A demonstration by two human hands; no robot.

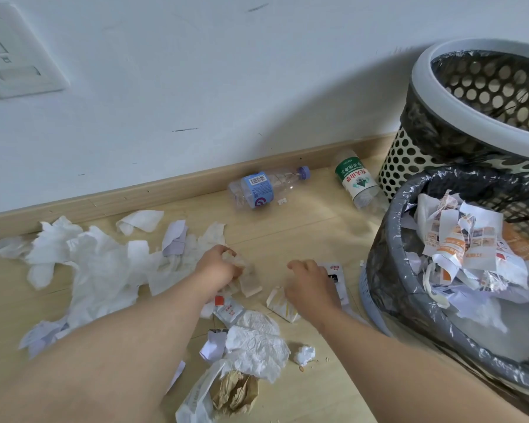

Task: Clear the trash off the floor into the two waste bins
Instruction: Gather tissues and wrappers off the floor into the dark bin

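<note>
Floor [303, 233] open between hands [217, 267] [310, 286] and skirting [165, 190]

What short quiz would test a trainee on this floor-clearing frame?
1. True or false: the left hand grips a crumpled translucent wrapper.
2. The clear plastic bottle with the blue label: A lies on its side; B stands upright; C sits inside a bin.
3. Which bin shows torn printed paper?
Key: 1 true; 2 A; 3 the round grey bin with the plastic liner, beside the right hand.
</note>
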